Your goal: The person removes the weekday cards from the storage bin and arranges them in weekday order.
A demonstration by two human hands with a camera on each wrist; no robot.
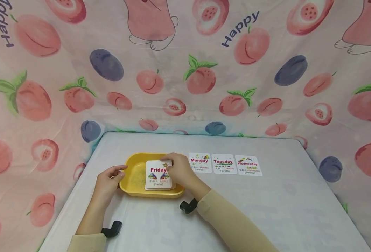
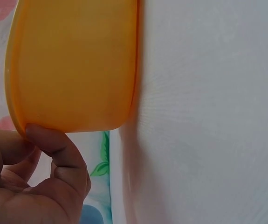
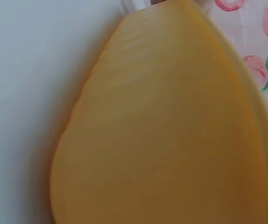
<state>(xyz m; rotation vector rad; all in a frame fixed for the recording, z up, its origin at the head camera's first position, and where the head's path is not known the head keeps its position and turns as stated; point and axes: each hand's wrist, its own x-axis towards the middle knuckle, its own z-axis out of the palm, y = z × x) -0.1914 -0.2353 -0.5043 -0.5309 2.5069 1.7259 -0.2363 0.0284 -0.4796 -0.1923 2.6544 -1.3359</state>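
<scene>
White table (image 1: 292,210), pink fruit-print cloth (image 1: 173,70) behind, dark "Happy" lettering (image 1: 240,28)

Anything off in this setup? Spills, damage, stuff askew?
No spills or damage visible. Monday card, Tuesday card and Wednesday card lie in a row, not overlapping. Only minor oddity: over the yellow tray, another card pokes out at lower right of the Friday card, so they aren't squared up.

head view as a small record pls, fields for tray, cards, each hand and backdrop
tray: yellow tray, on the white table
row right of tray: Monday card, Tuesday card, Wednesday card, left to right
at tray: Friday card, another card's edge showing beneath
left hand: pinches the tray's left rim
right hand: pinches the Friday card near its upper right corner
backdrop: fruit-print cloth
</scene>
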